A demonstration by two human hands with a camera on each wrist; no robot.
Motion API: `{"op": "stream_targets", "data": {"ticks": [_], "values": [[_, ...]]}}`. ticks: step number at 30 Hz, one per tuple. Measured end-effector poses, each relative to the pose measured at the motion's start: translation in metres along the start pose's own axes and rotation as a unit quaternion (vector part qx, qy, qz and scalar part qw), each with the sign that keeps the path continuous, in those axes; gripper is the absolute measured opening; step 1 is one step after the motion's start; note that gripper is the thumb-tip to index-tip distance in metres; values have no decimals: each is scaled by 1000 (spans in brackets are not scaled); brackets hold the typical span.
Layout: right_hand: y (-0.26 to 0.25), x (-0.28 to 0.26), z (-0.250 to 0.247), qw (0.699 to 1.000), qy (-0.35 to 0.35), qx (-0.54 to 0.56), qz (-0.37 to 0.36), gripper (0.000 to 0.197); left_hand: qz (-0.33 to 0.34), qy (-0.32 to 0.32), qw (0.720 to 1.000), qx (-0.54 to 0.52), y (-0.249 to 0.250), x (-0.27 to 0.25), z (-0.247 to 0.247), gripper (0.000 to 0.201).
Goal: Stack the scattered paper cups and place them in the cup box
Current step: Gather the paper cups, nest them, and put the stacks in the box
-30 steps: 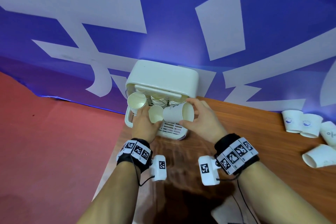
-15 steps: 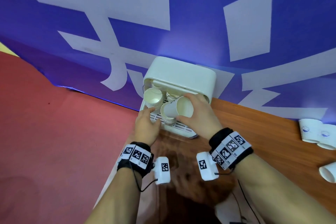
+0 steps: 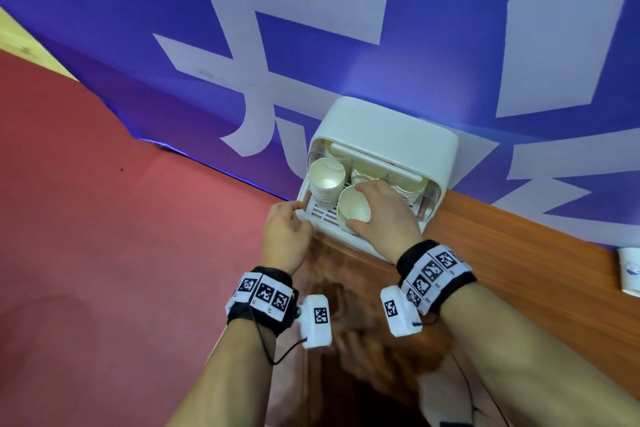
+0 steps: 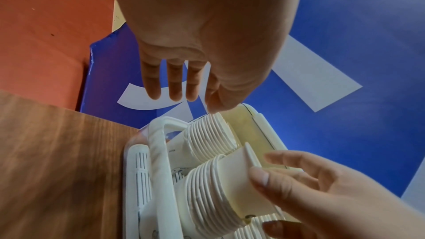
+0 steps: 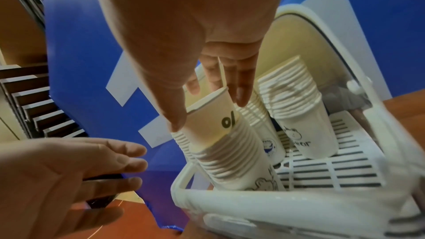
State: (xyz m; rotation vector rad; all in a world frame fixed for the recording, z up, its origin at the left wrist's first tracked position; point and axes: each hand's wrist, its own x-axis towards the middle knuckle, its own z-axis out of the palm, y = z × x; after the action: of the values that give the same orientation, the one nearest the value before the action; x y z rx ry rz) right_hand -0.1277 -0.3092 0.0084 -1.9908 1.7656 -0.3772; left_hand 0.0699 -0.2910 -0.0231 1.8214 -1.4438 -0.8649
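Here, at the near-left corner of a wooden table (image 3: 519,263), a white cup box (image 3: 388,135) stands open toward the person, its slatted tray (image 3: 323,217) pulled out in front. The right hand (image 3: 384,215) grips a single paper cup (image 3: 354,206) by the rim, thumb on one side and fingers on the other, the cup seated partway into the front stack of cups (image 5: 232,163) on the tray. In the right wrist view that cup (image 5: 207,121) bears a dark printed mark and sits proud of the stack's ribbed rims. A second stack (image 3: 327,182) stands just to the left and behind it, and further stacks (image 5: 296,104) crowd the back of the box under its hood, close enough that their rims nearly touch. The left hand (image 3: 285,236) holds nothing; its fingers are loosely extended, fingertips at the tray's left edge, near the looped white handle (image 4: 158,144). Behind the box hangs a blue banner (image 3: 450,28) with large white shapes, and red floor (image 3: 104,218) lies to the left. Another loose cup (image 3: 630,272) sits at the table's far right edge, partly cut off.
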Motion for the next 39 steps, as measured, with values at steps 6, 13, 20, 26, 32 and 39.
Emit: {"op": "stream_targets", "data": {"ticks": [6, 13, 20, 26, 32, 39], "values": [[4, 5, 12, 999, -17, -26, 19, 62, -2, -5, 1000, -2, -1, 1, -2, 36], [11, 10, 21, 999, -14, -9, 35, 64, -8, -14, 1000, 2, -3, 4, -1, 35], [14, 10, 23, 999, -8, 15, 47, 62, -13, -22, 1000, 10, -1, 1, 0, 36], [8, 3, 15, 998, -16, 46, 42, 63, -7, -19, 1000, 14, 12, -11, -5, 37], [20, -36, -21, 990, -14, 137, 38, 50, 20, -26, 999, -1, 43, -29, 6, 35], [113, -141, -99, 982, 49, 129, 130, 37, 117, -120, 986, -24, 115, -78, 116, 29]]}}
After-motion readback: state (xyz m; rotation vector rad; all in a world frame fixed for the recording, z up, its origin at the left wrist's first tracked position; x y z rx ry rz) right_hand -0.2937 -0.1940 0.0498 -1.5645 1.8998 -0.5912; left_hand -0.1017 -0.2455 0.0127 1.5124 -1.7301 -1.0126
